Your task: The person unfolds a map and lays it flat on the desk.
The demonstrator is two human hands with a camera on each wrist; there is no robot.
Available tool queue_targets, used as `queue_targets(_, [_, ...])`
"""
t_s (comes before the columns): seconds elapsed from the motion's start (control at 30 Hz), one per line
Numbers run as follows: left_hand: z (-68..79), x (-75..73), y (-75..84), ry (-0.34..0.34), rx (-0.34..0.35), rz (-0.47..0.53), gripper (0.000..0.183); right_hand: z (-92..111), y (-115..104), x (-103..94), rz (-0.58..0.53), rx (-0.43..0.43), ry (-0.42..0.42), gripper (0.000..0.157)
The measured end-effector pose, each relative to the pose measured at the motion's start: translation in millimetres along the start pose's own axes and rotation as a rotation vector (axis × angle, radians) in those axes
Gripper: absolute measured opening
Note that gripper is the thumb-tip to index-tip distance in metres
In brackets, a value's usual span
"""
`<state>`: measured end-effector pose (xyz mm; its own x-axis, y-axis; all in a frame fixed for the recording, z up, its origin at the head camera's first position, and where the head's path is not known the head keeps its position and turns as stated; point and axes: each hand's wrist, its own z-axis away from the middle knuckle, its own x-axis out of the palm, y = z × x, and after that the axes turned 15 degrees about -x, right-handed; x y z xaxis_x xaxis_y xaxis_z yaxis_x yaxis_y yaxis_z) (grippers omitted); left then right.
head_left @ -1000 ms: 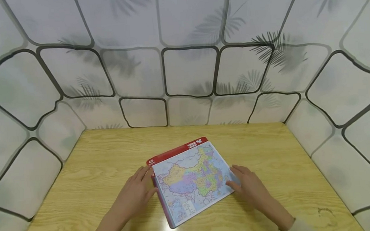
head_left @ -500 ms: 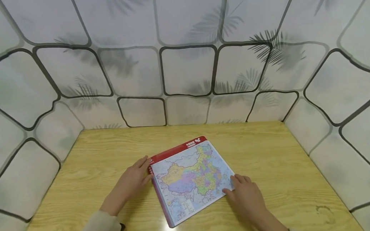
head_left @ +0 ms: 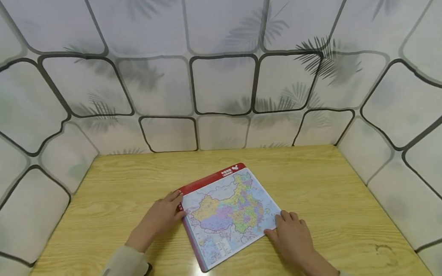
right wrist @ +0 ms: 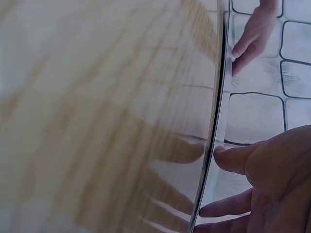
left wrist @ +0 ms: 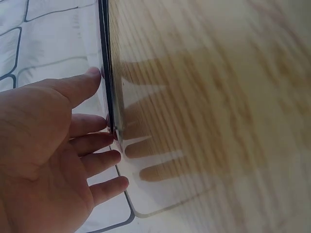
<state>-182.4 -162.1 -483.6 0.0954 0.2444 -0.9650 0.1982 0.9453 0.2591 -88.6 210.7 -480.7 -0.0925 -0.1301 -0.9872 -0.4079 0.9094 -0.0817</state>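
A thin map board [head_left: 226, 216] with a red top strip lies slanted on the wooden table. It carries a coloured map of China. My left hand [head_left: 162, 214] touches its upper left edge, fingertips by the red corner and the thumb a little lower. At the lower right corner is my right hand [head_left: 293, 240], its fingers on the right side and its thumb on the bottom edge. In the left wrist view, my left hand [left wrist: 53, 150] has fairly straight fingers at the board's dark edge [left wrist: 106, 58]. The right wrist view shows my right thumb [right wrist: 233, 158] and fingers against the edge [right wrist: 214, 116].
The yellow wood-grain table [head_left: 131, 178] reflects light near its front. Behind it and at both sides stand pale walls [head_left: 225, 86] with a stone-outline and leaf print. A dark item [head_left: 147, 271] shows by the left sleeve [head_left: 118, 271].
My right hand has slid down from the board's right side to its lower right corner. The left hand has moved slightly up along the left edge. The board has hardly shifted.
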Motion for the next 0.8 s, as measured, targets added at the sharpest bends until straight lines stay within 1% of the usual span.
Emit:
queue_targets(0.13, [0.1, 1.4, 1.0, 0.007, 0.005, 0.002, 0.06, 0.0, -0.1, 1.4, 0.005, -0.004, 0.018, 0.044])
queue_targets(0.3, [1.1, 1.9, 2.3, 0.016, 0.006, -0.013, 0.059, -1.3, 0.0, 3.9, 0.014, -0.002, 0.027, 0.046])
queue_targets(0.57, [6.9, 2.8, 4.4, 0.014, 0.004, -0.038, 0.059, -4.1, 2.5, 3.1, 0.0, 0.011, -0.009, 0.044])
queue_targets(0.7, [10.6, 4.0, 4.7, 0.011, -0.006, -0.062, 0.059, -5.8, 4.7, 4.6, -0.013, 0.009, 0.0, 0.046])
queue_targets(0.8, [14.5, 3.7, 5.2, 0.024, -0.003, -0.068, 0.058, -7.2, 6.6, 6.7, -0.019, 0.004, 0.012, 0.047])
